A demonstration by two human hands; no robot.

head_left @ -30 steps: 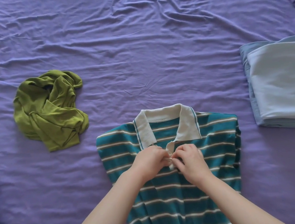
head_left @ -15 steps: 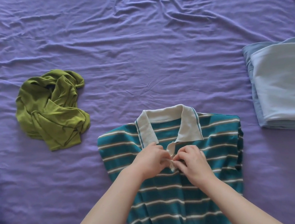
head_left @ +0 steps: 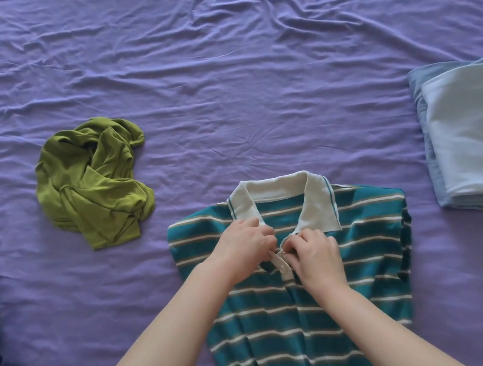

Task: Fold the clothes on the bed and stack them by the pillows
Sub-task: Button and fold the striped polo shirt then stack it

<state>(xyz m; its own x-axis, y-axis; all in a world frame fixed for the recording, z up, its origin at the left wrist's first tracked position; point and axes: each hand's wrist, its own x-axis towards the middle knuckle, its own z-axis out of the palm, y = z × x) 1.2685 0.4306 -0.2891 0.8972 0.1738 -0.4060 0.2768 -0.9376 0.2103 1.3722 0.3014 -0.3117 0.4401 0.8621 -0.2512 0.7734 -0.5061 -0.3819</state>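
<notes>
The soft, light striped polo shirt (head_left: 309, 310) is pinched at its button placket (head_left: 282, 264) by the left hand (head_left: 245, 244) and the right hand (head_left: 315, 257). It is judged limp and best taken by the shoulders.

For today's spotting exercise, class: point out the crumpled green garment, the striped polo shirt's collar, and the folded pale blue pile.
crumpled green garment (head_left: 93, 187), head view, on its bunched middle.
striped polo shirt's collar (head_left: 318, 204), head view, on the collar's right flap.
folded pale blue pile (head_left: 472, 132), head view, on the top layer.

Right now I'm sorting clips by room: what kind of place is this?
Most likely a bedroom: a bed under a wrinkled purple sheet, with a striped polo shirt, a crumpled green garment and a folded pale blue stack on it.
</notes>
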